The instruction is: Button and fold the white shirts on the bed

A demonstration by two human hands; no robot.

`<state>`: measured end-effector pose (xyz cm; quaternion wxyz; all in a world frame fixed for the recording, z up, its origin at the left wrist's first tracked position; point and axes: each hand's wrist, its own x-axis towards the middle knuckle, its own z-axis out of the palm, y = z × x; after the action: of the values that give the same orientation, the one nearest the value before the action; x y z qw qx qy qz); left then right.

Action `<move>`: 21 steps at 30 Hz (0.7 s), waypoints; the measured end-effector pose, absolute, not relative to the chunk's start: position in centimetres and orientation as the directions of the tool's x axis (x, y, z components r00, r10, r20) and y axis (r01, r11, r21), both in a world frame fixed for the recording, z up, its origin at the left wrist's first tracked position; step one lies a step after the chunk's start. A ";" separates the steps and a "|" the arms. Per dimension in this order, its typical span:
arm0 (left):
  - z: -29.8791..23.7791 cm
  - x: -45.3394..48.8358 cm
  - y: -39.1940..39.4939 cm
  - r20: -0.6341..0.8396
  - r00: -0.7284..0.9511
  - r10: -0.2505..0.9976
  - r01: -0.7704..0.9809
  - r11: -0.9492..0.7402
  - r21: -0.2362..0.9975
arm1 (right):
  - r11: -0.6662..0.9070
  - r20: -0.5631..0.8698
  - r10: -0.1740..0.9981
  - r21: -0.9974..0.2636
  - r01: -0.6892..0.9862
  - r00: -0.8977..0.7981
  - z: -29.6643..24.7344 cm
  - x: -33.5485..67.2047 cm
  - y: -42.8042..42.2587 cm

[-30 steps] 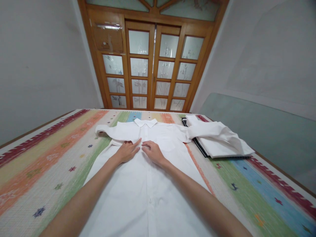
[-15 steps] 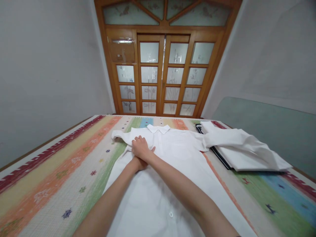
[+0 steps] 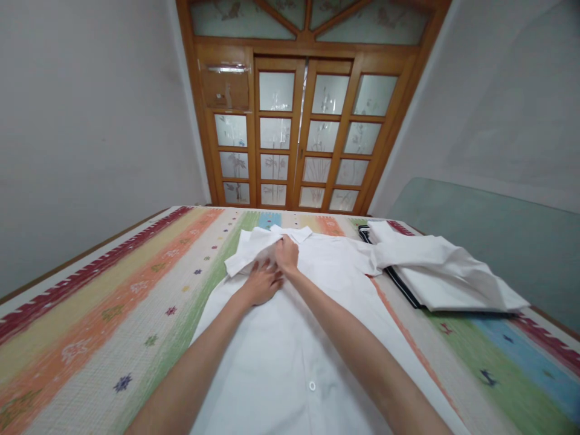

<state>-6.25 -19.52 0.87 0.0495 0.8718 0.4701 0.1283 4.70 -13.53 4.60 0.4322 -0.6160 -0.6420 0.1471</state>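
Observation:
A white button-up shirt (image 3: pixel 290 338) lies front up on a striped mat (image 3: pixel 113 302), collar toward the doors. My left hand (image 3: pixel 261 283) rests flat on the shirt's upper left chest, fingers spread. My right hand (image 3: pixel 287 254) is closed on the left sleeve (image 3: pixel 247 249) near the collar; that sleeve lies folded inward over the shoulder. The shirt's right sleeve (image 3: pixel 408 249) stretches out to the right across a folded stack.
A stack of folded white cloth (image 3: pixel 448 281) with a dark edge sits on the mat at right. Wooden glass-paned doors (image 3: pixel 299 139) stand beyond the mat's far end. Grey walls flank both sides, with a green panel (image 3: pixel 498 235) at right.
My right hand crossed to the left sleeve, gripped it and drew it inward toward the collar, so the sleeve no longer lies stretched out. My left hand stayed pressing the chest.

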 end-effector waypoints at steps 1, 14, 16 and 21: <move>1.0 -6.3 -19.5 0.179 0.529 0.830 0.794 -0.558 0.239 | 0.190 0.358 0.907 -0.817 0.544 0.222 4.3 6.2 -13.1; 1.2 -7.6 -19.2 0.329 0.171 0.929 0.599 -0.363 0.714 | -0.002 -0.123 0.925 -0.948 -0.318 0.359 0.3 15.5 -15.0; 1.0 -7.5 -19.3 0.326 0.183 0.927 0.674 -0.360 0.645 | -0.017 -0.152 0.935 -0.921 -0.388 0.321 0.8 15.1 -14.9; 1.1 -7.1 -19.8 0.262 0.306 0.915 0.843 -0.388 0.372 | -0.023 -0.176 0.959 -0.829 -0.559 0.222 1.8 15.2 -14.7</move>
<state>-7.08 -19.79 1.05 0.0827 0.8039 0.5468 0.2190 15.16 -14.72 1.85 0.6575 -0.4225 -0.2370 0.5771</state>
